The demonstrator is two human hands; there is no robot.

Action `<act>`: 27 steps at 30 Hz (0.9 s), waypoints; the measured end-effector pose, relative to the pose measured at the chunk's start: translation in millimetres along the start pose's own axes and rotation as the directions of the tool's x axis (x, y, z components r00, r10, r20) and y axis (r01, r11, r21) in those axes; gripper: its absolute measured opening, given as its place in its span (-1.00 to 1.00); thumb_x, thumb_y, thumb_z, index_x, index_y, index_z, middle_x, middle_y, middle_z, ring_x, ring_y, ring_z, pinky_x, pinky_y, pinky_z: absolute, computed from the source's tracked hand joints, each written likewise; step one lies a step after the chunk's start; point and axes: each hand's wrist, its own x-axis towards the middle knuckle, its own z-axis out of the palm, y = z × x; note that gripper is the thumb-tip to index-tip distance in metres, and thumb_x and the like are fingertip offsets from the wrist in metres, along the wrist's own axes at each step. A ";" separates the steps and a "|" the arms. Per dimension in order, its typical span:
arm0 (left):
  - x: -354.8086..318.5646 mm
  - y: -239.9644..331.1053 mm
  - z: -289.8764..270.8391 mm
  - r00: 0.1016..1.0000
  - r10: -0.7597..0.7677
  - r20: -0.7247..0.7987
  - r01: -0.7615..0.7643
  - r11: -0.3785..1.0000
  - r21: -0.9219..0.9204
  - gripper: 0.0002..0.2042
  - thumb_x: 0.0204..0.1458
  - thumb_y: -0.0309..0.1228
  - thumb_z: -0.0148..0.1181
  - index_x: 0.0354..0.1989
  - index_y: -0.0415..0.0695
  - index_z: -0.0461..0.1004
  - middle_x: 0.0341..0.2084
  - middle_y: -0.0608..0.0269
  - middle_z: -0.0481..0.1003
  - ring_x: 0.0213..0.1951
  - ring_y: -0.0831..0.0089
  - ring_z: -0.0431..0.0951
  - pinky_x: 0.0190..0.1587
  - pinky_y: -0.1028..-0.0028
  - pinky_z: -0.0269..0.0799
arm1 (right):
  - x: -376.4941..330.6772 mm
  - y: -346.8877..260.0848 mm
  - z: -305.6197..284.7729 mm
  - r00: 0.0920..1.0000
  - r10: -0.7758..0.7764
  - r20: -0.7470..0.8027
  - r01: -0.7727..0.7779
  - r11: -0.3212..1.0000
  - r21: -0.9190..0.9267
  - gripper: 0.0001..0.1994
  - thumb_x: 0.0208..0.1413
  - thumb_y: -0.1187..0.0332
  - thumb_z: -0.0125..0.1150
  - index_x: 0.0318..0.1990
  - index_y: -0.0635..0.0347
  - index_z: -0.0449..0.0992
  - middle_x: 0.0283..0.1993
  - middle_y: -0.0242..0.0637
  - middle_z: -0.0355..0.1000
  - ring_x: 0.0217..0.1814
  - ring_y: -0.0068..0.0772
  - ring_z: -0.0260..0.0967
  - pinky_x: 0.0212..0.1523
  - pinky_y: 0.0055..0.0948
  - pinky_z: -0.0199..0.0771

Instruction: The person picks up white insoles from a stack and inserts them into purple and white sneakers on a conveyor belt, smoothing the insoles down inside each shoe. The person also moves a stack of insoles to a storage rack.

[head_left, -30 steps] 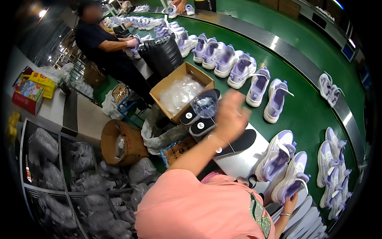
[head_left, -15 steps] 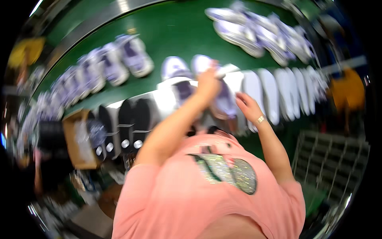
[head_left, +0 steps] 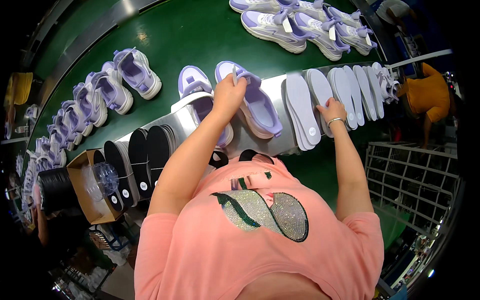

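A white and lilac sneaker (head_left: 262, 112) lies at the middle of the metal ledge, its opening facing me. My left hand (head_left: 230, 95) is closed at the sneaker's left side, near its tongue, with a thin white piece (head_left: 234, 75) sticking up from the fingers. Just left of it lies a second sneaker (head_left: 195, 80) with a white strip across it. My right hand (head_left: 332, 111) reaches to the right, its fingers closed at the edge of a pale insole (head_left: 317, 82) in the row. Beside that insole lies another stack of pale insoles (head_left: 300, 110).
More sneakers stand in a row (head_left: 135, 72) on the green table at left, and others (head_left: 280, 30) at the far right. Black insole stacks (head_left: 160, 145) and a cardboard box (head_left: 87, 200) are at left. A wire rack (head_left: 410, 175) stands at right, near a person in orange (head_left: 427, 95).
My right hand has moved right and onto the insole. The view has shifted, and the left hand stays by the sneaker. The picture is sharper now.
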 end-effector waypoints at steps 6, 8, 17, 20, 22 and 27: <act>-5.4 3.3 7.8 0.982 0.129 -0.135 -0.112 0.985 0.130 -0.70 -0.04 -0.25 -0.09 -0.38 -0.28 0.37 -0.54 -0.16 0.43 -0.40 -0.06 0.43 -0.30 0.18 0.31 | -8.2 1.2 -50.9 0.989 -0.113 -0.097 0.149 0.794 0.589 -0.69 -0.19 0.14 0.18 -0.44 0.21 0.38 -0.52 -0.26 0.34 -0.43 -0.40 0.32 -0.44 -0.45 0.33; -7.3 0.7 11.0 0.977 0.138 -0.162 -0.114 0.982 0.153 -0.73 -0.05 -0.28 -0.08 -0.39 -0.29 0.36 -0.56 -0.14 0.43 -0.45 -0.07 0.43 -0.33 0.17 0.32 | -49.5 -33.4 -99.8 0.903 -0.292 0.316 -0.237 0.273 0.932 -0.74 -0.14 0.19 0.15 -0.46 0.24 0.40 -0.57 -0.37 0.29 -0.54 -0.58 0.27 -0.55 -0.57 0.29; -24.6 3.8 21.1 0.978 0.183 -0.096 -0.164 0.970 0.182 -0.72 -0.04 -0.34 -0.05 -0.19 -0.24 0.23 -0.58 -0.21 0.41 -0.46 -0.13 0.41 -0.40 0.13 0.31 | -83.7 -141.9 -55.9 0.696 -0.696 0.176 0.696 0.714 0.070 -0.83 -0.19 0.30 0.05 -0.49 0.18 0.50 -0.36 -0.11 0.36 -0.39 -0.16 0.35 -0.36 -0.30 0.32; -19.2 -1.6 24.5 0.987 0.128 -0.092 -0.112 0.980 0.167 -0.74 -0.06 -0.41 -0.04 -0.19 -0.24 0.19 -0.60 -0.21 0.40 -0.47 -0.12 0.42 -0.41 0.12 0.31 | -89.3 -138.0 -58.6 0.663 -0.741 0.107 0.748 0.659 -0.079 -0.81 -0.19 0.29 0.05 -0.40 0.15 0.45 -0.25 -0.16 0.28 -0.20 -0.23 0.29 -0.22 -0.22 0.25; -16.9 -8.3 30.7 0.982 0.145 -0.123 -0.123 0.978 0.169 -0.74 -0.07 -0.42 -0.04 -0.20 -0.26 0.18 -0.60 -0.20 0.40 -0.47 -0.13 0.42 -0.41 0.11 0.31 | -100.2 -128.7 -80.8 0.684 -0.708 0.175 0.730 0.665 -0.159 -0.73 -0.22 0.29 0.09 -0.30 0.15 0.35 -0.27 -0.16 0.27 -0.19 -0.23 0.27 -0.19 -0.15 0.22; -19.1 -3.9 26.1 0.992 0.053 -0.112 -0.033 0.985 0.170 -0.75 -0.07 -0.42 -0.05 -0.21 -0.25 0.19 -0.58 -0.20 0.40 -0.47 -0.13 0.41 -0.40 0.09 0.30 | -99.5 -103.8 -98.5 0.604 -0.767 0.216 0.797 0.574 -0.187 -0.84 -0.25 0.32 0.09 -0.47 0.18 0.38 -0.45 -0.21 0.32 -0.38 -0.22 0.32 -0.37 -0.27 0.33</act>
